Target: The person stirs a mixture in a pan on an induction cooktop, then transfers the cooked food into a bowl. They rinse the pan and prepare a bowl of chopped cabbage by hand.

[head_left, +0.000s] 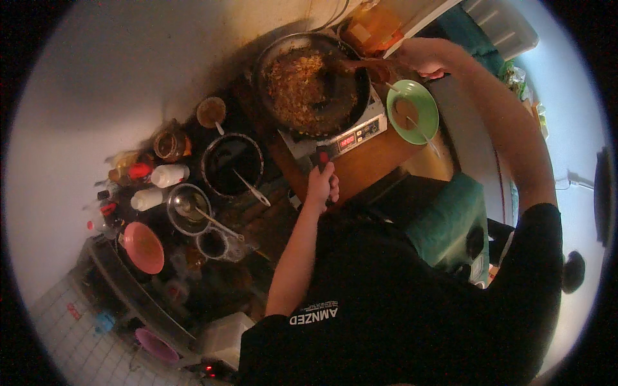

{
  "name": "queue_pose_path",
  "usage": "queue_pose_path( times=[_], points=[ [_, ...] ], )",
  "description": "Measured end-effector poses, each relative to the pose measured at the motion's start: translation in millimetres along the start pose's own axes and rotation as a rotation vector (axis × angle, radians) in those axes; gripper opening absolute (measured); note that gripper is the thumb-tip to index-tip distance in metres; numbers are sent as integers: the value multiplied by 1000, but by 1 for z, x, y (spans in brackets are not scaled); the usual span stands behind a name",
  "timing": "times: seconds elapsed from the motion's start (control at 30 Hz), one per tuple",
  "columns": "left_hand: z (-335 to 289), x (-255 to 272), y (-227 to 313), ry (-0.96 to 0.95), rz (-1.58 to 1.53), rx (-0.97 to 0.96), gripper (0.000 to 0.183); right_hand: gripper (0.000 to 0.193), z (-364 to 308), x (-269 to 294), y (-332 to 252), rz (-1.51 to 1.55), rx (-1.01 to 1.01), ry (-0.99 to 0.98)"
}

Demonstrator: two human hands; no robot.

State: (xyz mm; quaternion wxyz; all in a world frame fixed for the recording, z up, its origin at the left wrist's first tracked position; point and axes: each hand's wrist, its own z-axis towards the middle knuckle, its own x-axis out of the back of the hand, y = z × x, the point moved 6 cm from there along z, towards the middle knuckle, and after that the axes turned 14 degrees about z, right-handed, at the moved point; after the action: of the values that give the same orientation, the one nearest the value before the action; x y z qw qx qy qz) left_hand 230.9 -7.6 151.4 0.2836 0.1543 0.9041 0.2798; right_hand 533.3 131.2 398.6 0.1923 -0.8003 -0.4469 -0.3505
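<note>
My left hand (pixel 320 185) is closed around the black and red handle of a dark frying pan (pixel 344 106). The pan sits on a portable induction cooker (pixel 351 139) with a lit red display. Reddish-brown food, loose and grainy with yellowish bits (pixel 296 80), covers much of the pan's left side. My right hand (pixel 425 56), stretched out at the upper right, grips a reddish-brown spatula (pixel 364 64) whose far end reaches into the pan. Just below that hand stands a light green bowl (pixel 427 103) with brown contents and pale utensils in it.
Left of the cooker stand a dark pot (pixel 260 161) with a ladle, a metal bowl (pixel 175 219) with a spoon, white bottles (pixel 170 175), jars and a pink bowl (pixel 143 248). An orange container (pixel 373 29) is behind the pan. A green cloth (pixel 454 222) hangs at the right.
</note>
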Motion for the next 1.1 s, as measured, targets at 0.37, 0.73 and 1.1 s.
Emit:
queue_pose_path(
  times=[0.37,0.73,1.1],
  points=[
    [-1,-6,-1,47,-6,46,23,30,98,-40,-15,353,247,128],
    [-1,-4,-5,53,-36,46,23,32,84,-85,58,100,523,341],
    [-8,0,-1,86,19,60,24,33,47,-90,22,314,644,342]
  ],
)
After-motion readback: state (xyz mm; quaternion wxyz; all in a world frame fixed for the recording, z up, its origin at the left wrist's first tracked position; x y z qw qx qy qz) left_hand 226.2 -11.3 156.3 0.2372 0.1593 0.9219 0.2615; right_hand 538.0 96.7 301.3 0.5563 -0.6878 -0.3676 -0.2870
